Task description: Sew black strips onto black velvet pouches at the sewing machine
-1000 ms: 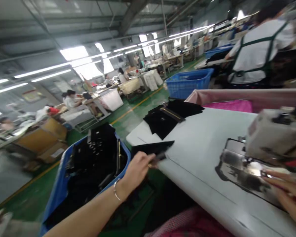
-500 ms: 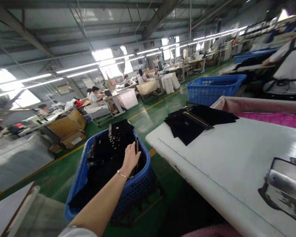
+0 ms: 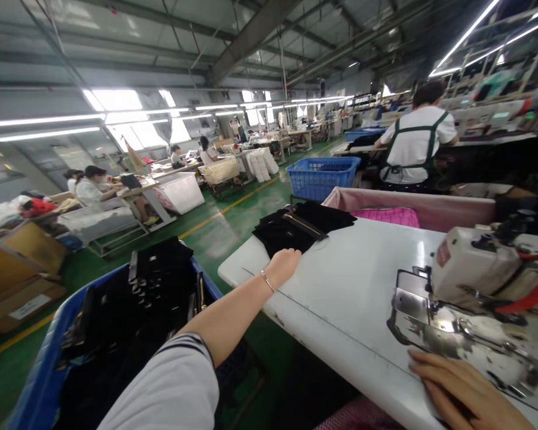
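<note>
My left hand (image 3: 284, 267) reaches across the white tabletop (image 3: 341, 292), fingers curled closed at the near corner of a stack of black fabric pieces (image 3: 278, 233). It covers that corner, and its fingertips are hidden. A dark zipper (image 3: 305, 223) with gold teeth lies on top of the stack. At the lower right, my right hand (image 3: 466, 388) is open, its fingers stretched out beside the metal plate (image 3: 412, 298) of a sewing machine (image 3: 475, 263). Left of the table, a blue basket (image 3: 38, 364) holds more black pieces (image 3: 156, 269) and zippers (image 3: 200, 292).
Behind the table stands a pinkish-walled bin (image 3: 448, 206) with magenta quilted cloth (image 3: 385, 217) inside. Another blue basket (image 3: 323, 179) sits on the green floor beyond. A co-worker (image 3: 415, 140) with their back to me is at a table. Cardboard boxes (image 3: 22, 304) are at far left.
My left hand has moved from the zippers in the blue basket to the black stack on the table. My right hand has come into view beside the sewing machine, and the view has turned right.
</note>
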`<state>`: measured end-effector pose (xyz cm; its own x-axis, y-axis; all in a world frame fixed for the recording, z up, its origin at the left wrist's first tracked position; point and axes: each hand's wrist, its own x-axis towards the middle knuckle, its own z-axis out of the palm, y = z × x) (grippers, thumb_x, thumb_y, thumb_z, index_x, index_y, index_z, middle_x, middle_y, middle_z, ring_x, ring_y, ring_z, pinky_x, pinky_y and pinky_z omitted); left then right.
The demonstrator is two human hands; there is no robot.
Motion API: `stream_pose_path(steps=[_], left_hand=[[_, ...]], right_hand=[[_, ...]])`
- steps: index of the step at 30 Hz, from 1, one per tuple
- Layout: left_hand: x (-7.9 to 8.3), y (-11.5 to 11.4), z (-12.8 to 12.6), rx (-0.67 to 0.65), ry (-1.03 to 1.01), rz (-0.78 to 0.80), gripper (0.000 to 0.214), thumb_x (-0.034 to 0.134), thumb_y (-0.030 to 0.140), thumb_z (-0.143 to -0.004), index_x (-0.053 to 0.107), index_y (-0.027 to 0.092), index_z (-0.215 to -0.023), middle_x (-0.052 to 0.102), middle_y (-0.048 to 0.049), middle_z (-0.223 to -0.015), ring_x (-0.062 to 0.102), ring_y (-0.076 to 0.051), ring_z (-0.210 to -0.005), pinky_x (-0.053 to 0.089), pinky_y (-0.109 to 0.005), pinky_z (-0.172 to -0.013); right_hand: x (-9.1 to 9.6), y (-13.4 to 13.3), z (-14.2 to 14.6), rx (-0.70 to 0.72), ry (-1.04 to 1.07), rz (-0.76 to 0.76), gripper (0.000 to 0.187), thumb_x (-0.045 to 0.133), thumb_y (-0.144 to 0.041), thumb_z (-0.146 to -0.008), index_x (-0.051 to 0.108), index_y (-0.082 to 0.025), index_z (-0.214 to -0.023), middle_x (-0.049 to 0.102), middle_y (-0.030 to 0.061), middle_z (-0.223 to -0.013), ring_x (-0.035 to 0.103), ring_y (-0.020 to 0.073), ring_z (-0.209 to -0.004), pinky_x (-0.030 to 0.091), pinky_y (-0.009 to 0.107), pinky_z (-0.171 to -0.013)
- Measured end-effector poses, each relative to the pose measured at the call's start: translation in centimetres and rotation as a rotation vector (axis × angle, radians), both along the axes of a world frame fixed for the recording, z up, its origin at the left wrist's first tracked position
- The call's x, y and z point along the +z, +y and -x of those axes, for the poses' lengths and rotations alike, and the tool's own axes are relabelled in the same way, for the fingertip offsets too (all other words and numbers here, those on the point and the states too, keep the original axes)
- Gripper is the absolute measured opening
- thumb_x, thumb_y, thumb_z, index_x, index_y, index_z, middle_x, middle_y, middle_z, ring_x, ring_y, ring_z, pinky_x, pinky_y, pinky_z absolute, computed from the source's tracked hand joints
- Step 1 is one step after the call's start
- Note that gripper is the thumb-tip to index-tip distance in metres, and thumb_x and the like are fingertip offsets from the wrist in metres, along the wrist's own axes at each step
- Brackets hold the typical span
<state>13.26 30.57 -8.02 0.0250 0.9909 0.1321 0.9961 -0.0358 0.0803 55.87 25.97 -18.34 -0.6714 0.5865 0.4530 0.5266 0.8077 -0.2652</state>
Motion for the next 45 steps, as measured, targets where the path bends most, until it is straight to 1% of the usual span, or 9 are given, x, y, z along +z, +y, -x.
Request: stream_pose_path(steps=[8,10,13,17,20,28,32,36,45], left_hand=[[8.7,-0.5,-4.2,-0.109,-0.142,-0.165,0.032,0.039,0.018,-0.098,0.059,0.012,-0.122,0.065,-0.0108,-0.113,0.062,-0.02,-0.106,0.048,-0.037,-0.097],[8.1,-2.4,-7.3,-0.268,-0.188,-0.103,0.032,0.038,0.029,-0.1,0.064,0.02,-0.118,0.07,-0.0033,-0.105,0.066,-0.015,-0.097,0.051,-0.027,-0.091],[4.2,-5.3,-11.1,-0.482,-0.222,-0.029,0.048,0.045,0.052,-0.096,0.054,0.022,-0.133,0.055,-0.0073,-0.138,0.051,-0.021,-0.127,0.041,-0.033,-0.106],[-1.4,-6.8,-12.8,-0.345,-0.174,0.029,0.066,0.058,0.057,-0.087,0.043,0.022,-0.141,0.04,-0.0113,-0.15,0.038,-0.029,-0.138,0.031,-0.044,-0.113],[-2.7,-6.1,-12.7,-0.243,-0.215,0.017,0.059,0.059,0.052,-0.088,0.047,0.021,-0.137,0.051,-0.0136,-0.139,0.049,-0.032,-0.126,0.036,-0.049,-0.107],[-0.5,-5.6,-13.8,-0.215,-0.439,0.064,0.005,0.064,0.022,-0.081,0.065,0.016,-0.081,0.063,-0.0049,-0.09,0.06,-0.02,-0.088,0.048,-0.034,-0.085],[2.2,-7.8,-14.3,-0.297,-0.659,0.162,0.015,0.062,0.021,-0.085,0.062,0.017,-0.099,0.068,-0.001,-0.09,0.063,-0.014,-0.08,0.05,-0.024,-0.073],[5.3,-10.3,-14.4,-0.273,-1.219,0.305,0.029,0.068,0.032,-0.085,0.064,0.016,-0.109,0.07,-0.0057,-0.103,0.065,-0.016,-0.09,0.05,-0.025,-0.081],[6.3,-13.1,-15.2,-0.151,-1.513,0.27,0.022,0.075,0.028,-0.08,0.071,0.014,-0.097,0.07,-0.0057,-0.091,0.062,-0.015,-0.082,0.048,-0.023,-0.075]], right_hand=[[1.3,-0.7,1.0,-0.088,0.07,0.212,0.029,0.057,-0.045,-0.087,0.07,-0.03,-0.108,0.064,0.0044,-0.123,0.061,0.0272,-0.113,0.051,0.044,-0.1],[1.9,-0.9,1.3,-0.121,0.1,0.329,0.034,0.051,-0.047,-0.091,0.069,-0.028,-0.112,0.064,0.0057,-0.124,0.059,0.027,-0.116,0.048,0.045,-0.102],[2.6,-1.4,2.3,-0.18,0.159,0.422,0.038,0.04,-0.046,-0.097,0.065,-0.027,-0.117,0.062,0.0058,-0.126,0.056,0.0266,-0.119,0.044,0.048,-0.104],[2.7,-2.1,3.8,-0.209,0.16,0.328,0.033,0.053,-0.046,-0.091,0.066,-0.024,-0.112,0.062,0.0084,-0.124,0.055,0.0302,-0.115,0.042,0.053,-0.103],[2.9,-2.2,4.1,-0.187,0.153,0.319,0.027,0.054,-0.036,-0.09,0.064,-0.024,-0.112,0.06,0.0082,-0.124,0.055,0.0284,-0.115,0.042,0.051,-0.102],[6.9,-2.8,4.7,-0.2,0.013,0.584,0.018,0.056,-0.04,-0.09,0.061,-0.023,-0.087,0.06,0.0046,-0.093,0.06,0.023,-0.085,0.05,0.043,-0.078],[8.9,-4.0,5.6,-0.224,0.198,0.396,0.018,0.052,-0.038,-0.094,0.064,-0.024,-0.093,0.06,0.0062,-0.106,0.057,0.0236,-0.101,0.046,0.045,-0.09],[11.4,-5.4,5.4,-0.163,0.337,0.214,0.014,0.052,-0.031,-0.095,0.066,-0.027,-0.098,0.05,0.0015,-0.138,0.042,0.0232,-0.129,0.034,0.046,-0.108],[15.0,-7.3,4.8,-0.246,0.365,0.19,0.007,0.065,-0.037,-0.087,0.067,-0.031,-0.083,0.071,-0.0069,-0.098,0.064,0.0184,-0.093,0.039,0.044,-0.097]])
